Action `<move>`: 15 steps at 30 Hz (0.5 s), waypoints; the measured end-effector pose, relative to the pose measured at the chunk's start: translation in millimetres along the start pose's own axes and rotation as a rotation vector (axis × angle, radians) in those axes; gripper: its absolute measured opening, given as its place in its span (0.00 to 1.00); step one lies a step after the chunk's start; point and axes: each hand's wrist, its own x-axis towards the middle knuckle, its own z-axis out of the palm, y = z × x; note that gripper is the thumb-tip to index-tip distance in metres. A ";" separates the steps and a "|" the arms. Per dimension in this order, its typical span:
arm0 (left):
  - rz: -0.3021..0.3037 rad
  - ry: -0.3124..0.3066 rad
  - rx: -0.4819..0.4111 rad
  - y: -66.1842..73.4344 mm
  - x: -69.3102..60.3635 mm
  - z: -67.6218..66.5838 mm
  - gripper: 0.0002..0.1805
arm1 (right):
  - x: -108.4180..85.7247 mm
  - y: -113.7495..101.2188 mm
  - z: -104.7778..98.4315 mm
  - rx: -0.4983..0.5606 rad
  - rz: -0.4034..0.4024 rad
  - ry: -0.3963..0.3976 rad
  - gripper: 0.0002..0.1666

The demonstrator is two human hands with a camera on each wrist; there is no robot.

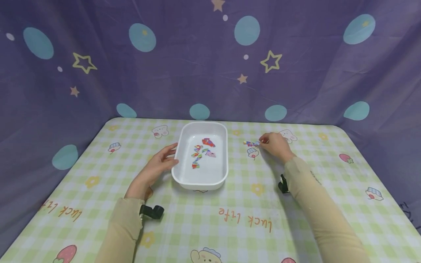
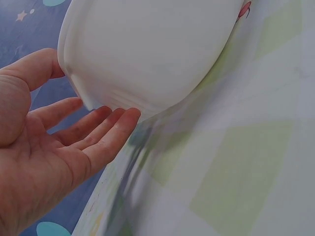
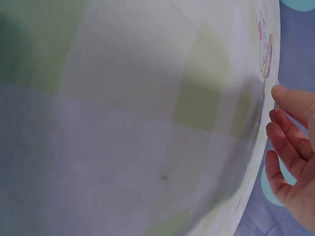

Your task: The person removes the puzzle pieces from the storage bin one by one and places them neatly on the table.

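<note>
A white rectangular tray [image 1: 200, 180] stands mid-table, with several small colourful flat pieces [image 1: 210, 153] lying loosely on its bottom. At its left side my left hand [image 1: 160, 160] holds the rim, thumb over the edge and fingertips on the outer wall [image 2: 152, 54]. To the tray's right, my right hand [image 1: 274, 144] pinches a small thin pale piece [image 3: 277, 98] between thumb and finger; its face is edge-on and cannot be read. More colourful flat pieces [image 1: 250, 143] lie on the table just left of those fingertips.
A green-and-white checked cloth [image 1: 204, 233] with printed cartoons and lettering covers the table. Behind the table hangs a purple curtain [image 1: 197, 73] with stars and blue ovals. Black wrist mounts [image 1: 152, 212] sit at both sleeve cuffs.
</note>
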 end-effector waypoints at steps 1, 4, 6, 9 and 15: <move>-0.001 0.001 0.002 0.1 -0.1 0.0 0.36 | 0.2 0.6 0.3 0.001 0.003 -0.004 0.14; -0.005 0.002 0.004 -0.1 -0.2 0.0 0.36 | 0.1 3.3 1.1 0.004 0.018 -0.014 0.14; -0.007 0.002 0.003 -0.1 -0.1 0.2 0.36 | -0.4 5.4 1.7 0.009 0.025 -0.018 0.14; -0.008 0.001 -0.003 0.0 0.1 0.6 0.36 | -1.0 8.1 2.3 0.017 0.029 -0.020 0.14; -0.011 0.005 -0.006 0.4 -0.1 0.4 0.37 | -1.3 10.8 2.7 0.031 0.020 -0.013 0.14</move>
